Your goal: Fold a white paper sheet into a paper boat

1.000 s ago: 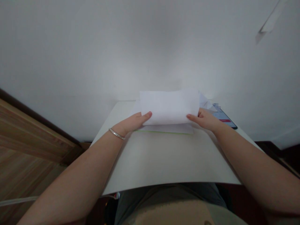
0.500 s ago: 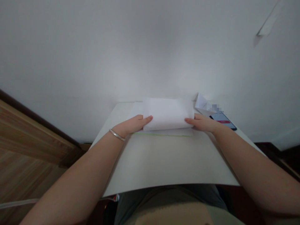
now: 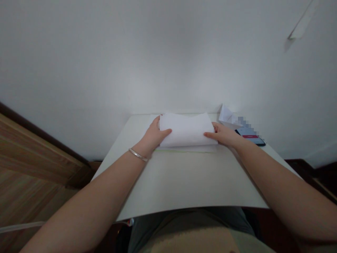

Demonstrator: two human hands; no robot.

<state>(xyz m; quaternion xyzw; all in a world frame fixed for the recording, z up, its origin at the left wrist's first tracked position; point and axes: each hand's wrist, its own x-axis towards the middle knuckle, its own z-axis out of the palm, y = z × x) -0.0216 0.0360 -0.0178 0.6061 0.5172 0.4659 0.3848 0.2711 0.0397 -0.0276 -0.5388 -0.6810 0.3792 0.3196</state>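
A white sheet of paper (image 3: 185,131) lies folded over near the far edge of a white table (image 3: 184,179). My left hand (image 3: 154,135), with a silver bracelet on the wrist, grips the sheet's left end, thumb on top. My right hand (image 3: 223,135) grips its right end the same way. Under the folded sheet lies more paper with a thin green edge (image 3: 181,151) showing along its near side.
A phone (image 3: 250,136) with a lit screen lies at the table's far right, next to a folded white paper shape (image 3: 228,116). A white wall stands right behind the table. A wooden panel (image 3: 28,165) is at the left.
The raised flap of the sheet has come down and forward, so it now lies lower and flatter on the table. Both hands moved slightly away from me with it.
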